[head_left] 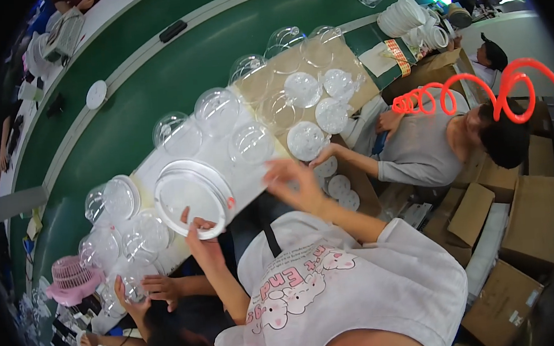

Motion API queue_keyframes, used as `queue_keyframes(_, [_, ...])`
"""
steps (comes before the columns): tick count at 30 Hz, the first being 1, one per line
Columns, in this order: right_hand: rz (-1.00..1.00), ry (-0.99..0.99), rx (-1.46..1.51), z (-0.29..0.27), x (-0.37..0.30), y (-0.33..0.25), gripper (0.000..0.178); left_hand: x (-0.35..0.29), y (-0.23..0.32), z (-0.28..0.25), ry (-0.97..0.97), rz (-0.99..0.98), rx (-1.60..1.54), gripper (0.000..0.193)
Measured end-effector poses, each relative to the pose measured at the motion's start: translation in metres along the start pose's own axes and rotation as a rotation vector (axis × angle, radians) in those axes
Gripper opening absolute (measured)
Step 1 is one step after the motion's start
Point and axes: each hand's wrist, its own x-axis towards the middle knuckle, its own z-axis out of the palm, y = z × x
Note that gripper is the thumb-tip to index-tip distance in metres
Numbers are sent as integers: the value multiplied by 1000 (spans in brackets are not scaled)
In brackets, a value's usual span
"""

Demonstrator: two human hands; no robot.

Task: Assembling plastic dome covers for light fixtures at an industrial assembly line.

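My left hand [205, 238] is closed on the near rim of a white round tray-like part [191, 196], whose raised edge carries a small red mark. One finger lies over its flat inside. The part rests on a white sheet [149, 165] on the workbench. My right hand [296, 183] hovers right of it, slightly blurred, fingers apart and nothing in them. Clear plastic domes stand beyond the part, among them one dome [217, 111] at the sheet's far edge and another dome [252, 144] nearer my right hand.
A co-worker in grey [426, 129] sits at right, a hand near white discs [307, 140]. At lower left another person's hands hold a clear dome [133, 282] beside a pink basket [75, 277]. A red coiled hose [465, 83] hangs at right above cardboard boxes [534, 218]. A green belt [124, 136] runs behind.
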Motion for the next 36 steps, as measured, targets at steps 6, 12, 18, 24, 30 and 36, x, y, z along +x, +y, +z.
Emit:
queue_keyframes(6, [212,223,-796,-114,19,76,27,15,-31,-96,315,-36,353,51])
queue_keyframes(12, [-345,-144,-1155,-151,20,147,33,52,-79,-130,244,-173,464,62])
queue_keyframes(18, [-108,-309,-1177,-161,3,141,15,70,-96,-140,436,-61,623,67])
queue_keyframes(24, [167,-172,-832,-147,-36,86,19,63,-113,-163,454,279,994,57])
queue_keyframes(30, [537,-107,-41,-76,-29,-21,24,30,-65,-96,22,176,761,65])
queue_keyframes(36, [689,-206,270,16,-20,-38,29,-23,-42,-20,-602,318,347,115])
